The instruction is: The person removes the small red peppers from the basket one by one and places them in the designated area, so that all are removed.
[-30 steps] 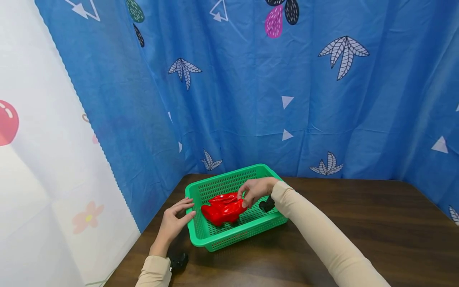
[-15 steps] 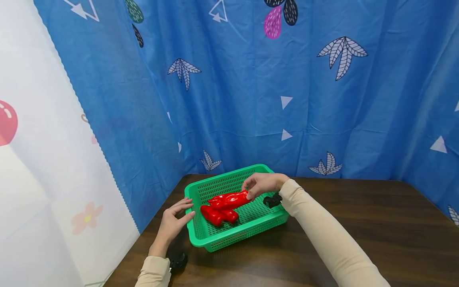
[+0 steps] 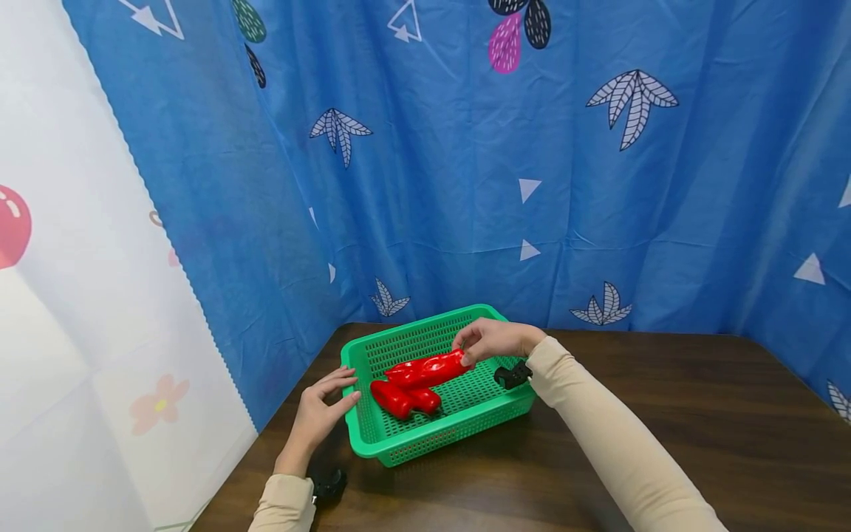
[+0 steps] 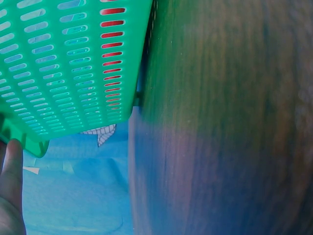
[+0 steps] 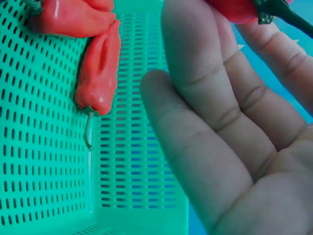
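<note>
My right hand [image 3: 495,338] pinches a glossy red pepper [image 3: 428,369] by its right end, above the basket floor. In the right wrist view, the held pepper [image 5: 235,11] shows a green stem, and most of its body is out of frame. More red peppers [image 3: 395,400] lie in the green perforated basket [image 3: 439,436]; one loose pepper [image 5: 100,73] has a long thin stem. My left hand [image 3: 318,414] rests on the basket's left rim, its fingers extended and its thumb apart. In the left wrist view, a digit [image 4: 12,171] touches the rim.
The basket stands on a dark wooden table [image 3: 665,414]. A blue patterned curtain [image 3: 465,185] hangs behind the table, and a white patterned cloth [image 3: 100,332] is at the left. Black wrist devices [image 3: 512,375] sit at both wrists.
My right hand has lifted the pepper slightly and drawn it right and away from the others, uncovering the peppers beneath. My left hand has stayed on the rim.
</note>
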Demonstrator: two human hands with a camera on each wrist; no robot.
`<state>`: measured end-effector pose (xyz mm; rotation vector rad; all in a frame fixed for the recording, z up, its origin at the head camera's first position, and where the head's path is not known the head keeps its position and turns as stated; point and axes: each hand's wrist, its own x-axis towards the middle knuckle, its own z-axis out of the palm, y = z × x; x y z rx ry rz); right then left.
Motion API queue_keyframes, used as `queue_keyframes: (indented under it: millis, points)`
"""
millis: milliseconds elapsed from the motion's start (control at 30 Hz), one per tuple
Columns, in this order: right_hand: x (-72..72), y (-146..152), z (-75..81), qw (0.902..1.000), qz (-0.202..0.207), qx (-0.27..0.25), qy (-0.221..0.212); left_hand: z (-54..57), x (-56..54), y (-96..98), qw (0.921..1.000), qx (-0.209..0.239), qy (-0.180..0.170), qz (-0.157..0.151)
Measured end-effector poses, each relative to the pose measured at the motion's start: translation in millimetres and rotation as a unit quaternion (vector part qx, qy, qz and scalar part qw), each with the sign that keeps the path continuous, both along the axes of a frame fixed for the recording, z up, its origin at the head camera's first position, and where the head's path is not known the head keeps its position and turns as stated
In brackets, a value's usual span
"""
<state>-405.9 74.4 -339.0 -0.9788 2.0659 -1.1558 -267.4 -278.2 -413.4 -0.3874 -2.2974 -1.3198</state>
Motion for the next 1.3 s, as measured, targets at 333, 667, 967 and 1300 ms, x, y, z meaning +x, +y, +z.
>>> queue_keyframes:
  millis: [333,667,967,1300]
  points:
    - [1.2,19.6,2.9,0.9994,-0.003,-0.032,0.015,-0.3,0.3,0.1,1.0,-0.007,-0.006,0.002]
    - [3.4,37.9,2.1,0.9961,-0.023,-0.069,0.049,0.1,1.4,0.6,0.9999,-0.009,-0.006,0.008]
    - [9.0,55.6,2.6,0.9924,-0.041,-0.101,0.055,2.3,1.2,0.9,0.9999,-0.009,-0.002,0.007]
    - [15.8,76.9,-1.2,0.9872,-0.039,-0.144,0.056,1.4,0.4,0.9,0.9999,-0.01,-0.004,0.007]
